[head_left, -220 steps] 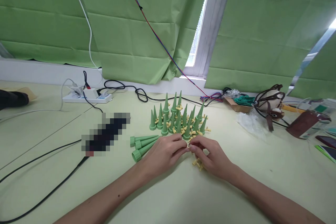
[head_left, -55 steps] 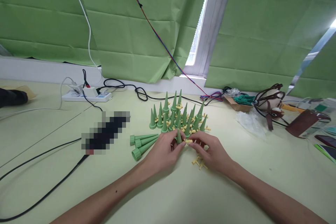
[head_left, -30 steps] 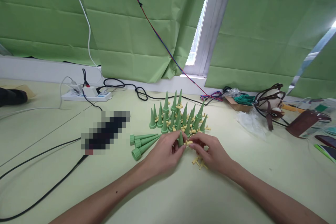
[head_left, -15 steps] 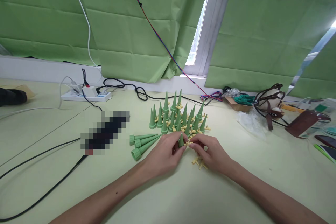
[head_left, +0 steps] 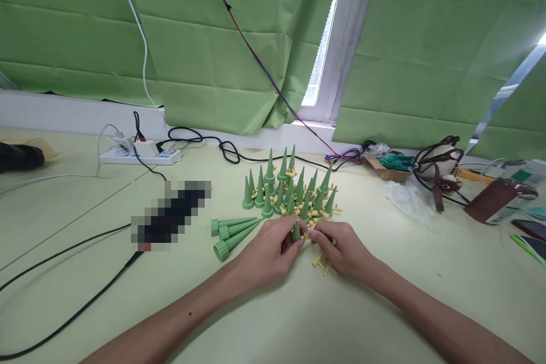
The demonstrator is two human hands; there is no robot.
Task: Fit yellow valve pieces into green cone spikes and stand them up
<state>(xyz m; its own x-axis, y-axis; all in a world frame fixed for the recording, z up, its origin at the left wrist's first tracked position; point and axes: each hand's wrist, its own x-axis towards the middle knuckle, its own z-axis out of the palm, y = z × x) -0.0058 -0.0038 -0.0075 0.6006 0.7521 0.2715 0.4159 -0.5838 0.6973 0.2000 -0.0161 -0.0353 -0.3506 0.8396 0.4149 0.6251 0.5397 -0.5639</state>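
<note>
My left hand (head_left: 279, 244) is closed around a green plastic watering spike (head_left: 296, 230), its tip pointing up. A small yellow valve (head_left: 305, 236) sticks out from the spike's right side. The thumb and forefinger of my right hand (head_left: 339, 243) pinch that valve's outer end. Just behind my hands, many green spikes (head_left: 269, 205) stand upright in a cluster, several with yellow valves on them. Three longer green spikes (head_left: 230, 244) lie flat left of my left hand. Loose yellow valves (head_left: 326, 265) lie under my right hand, partly hidden by it.
A blurred dark object (head_left: 170, 219) with a black cable lies to the left. Behind it is a white power strip (head_left: 140, 153). At the right are a clear plastic bag (head_left: 409, 199), a cardboard box (head_left: 386, 170) and a dark red case (head_left: 501, 200).
The held spike and the fingers of my left hand have shifted slightly to the right. My right fingers have changed their angle a little on the valve. The other things stay put.
</note>
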